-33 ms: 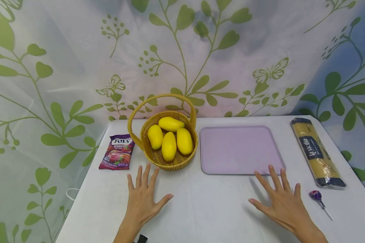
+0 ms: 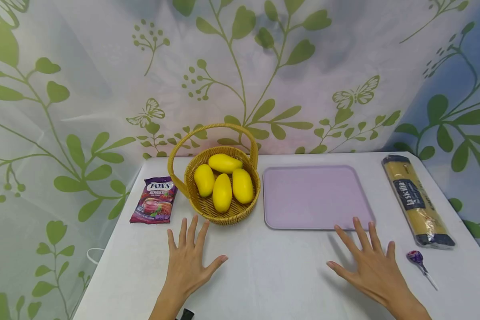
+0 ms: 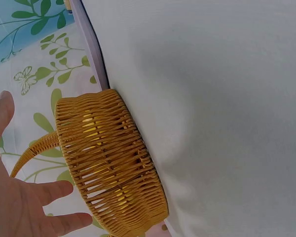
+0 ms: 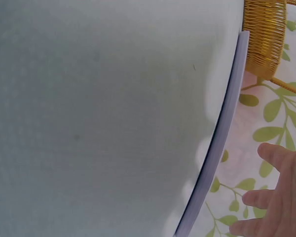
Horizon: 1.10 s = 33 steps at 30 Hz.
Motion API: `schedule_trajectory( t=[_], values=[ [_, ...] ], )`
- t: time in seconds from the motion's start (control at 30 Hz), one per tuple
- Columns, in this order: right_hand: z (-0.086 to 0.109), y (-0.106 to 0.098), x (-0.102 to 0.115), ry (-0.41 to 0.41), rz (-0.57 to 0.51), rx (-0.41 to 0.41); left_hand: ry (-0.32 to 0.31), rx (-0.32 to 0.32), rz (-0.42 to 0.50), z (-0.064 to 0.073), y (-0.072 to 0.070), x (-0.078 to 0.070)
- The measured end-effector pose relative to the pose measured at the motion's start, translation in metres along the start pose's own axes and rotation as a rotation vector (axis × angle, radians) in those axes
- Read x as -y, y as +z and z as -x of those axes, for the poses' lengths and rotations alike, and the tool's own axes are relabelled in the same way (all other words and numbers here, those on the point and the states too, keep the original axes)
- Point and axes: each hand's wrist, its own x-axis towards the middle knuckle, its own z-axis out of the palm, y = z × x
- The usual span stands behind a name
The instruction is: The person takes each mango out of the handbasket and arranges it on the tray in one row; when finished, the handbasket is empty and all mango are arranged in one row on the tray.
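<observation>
Left hand (image 2: 190, 262), right hand (image 2: 372, 271): spread wide, holding nothing | white tabletop (image 2: 276, 271) bearing basket (image 2: 232, 218), lilac tray (image 2: 314, 195) | leaf-print sheeting (image 2: 240, 80) behind

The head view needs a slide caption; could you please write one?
Two hands spread near a basket of four yellow fruits and a lilac tray.

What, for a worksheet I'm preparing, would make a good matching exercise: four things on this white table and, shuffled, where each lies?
1. Four yellow oval fruits
2. Flat lilac rectangular tray
3. Round purple-wrapped lollipop on a white stick
4. Glossy purple plastic candy bag

A. Left of the golden woven basket
B. To the right of the right hand
C. Inside the basket
D. Between the basket and the long yellow-and-navy plastic packet

Pairs: 1-C, 2-D, 3-B, 4-A
</observation>
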Motion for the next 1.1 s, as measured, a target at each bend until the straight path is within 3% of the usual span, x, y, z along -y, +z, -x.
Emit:
schedule_trajectory(
  t=[0.63, 0.77, 0.97, 1.1],
  values=[
    [-0.006, -0.004, 0.007, -0.013, -0.009, -0.003, 0.001, -0.020, 0.018, -0.003, -0.001, 0.007],
    [-0.016, -0.009, 0.016, -0.053, -0.039, -0.038, -0.023, -0.072, 0.100, -0.008, -0.001, 0.012],
    [-0.042, -0.021, 0.042, -0.170, -0.073, -0.119, -0.094, -0.164, 0.303, -0.027, 0.005, 0.022],
    [-0.064, -0.030, 0.067, -0.260, -0.094, -0.166, -0.153, -0.178, 0.424, -0.040, 0.013, 0.028]
  ],
)
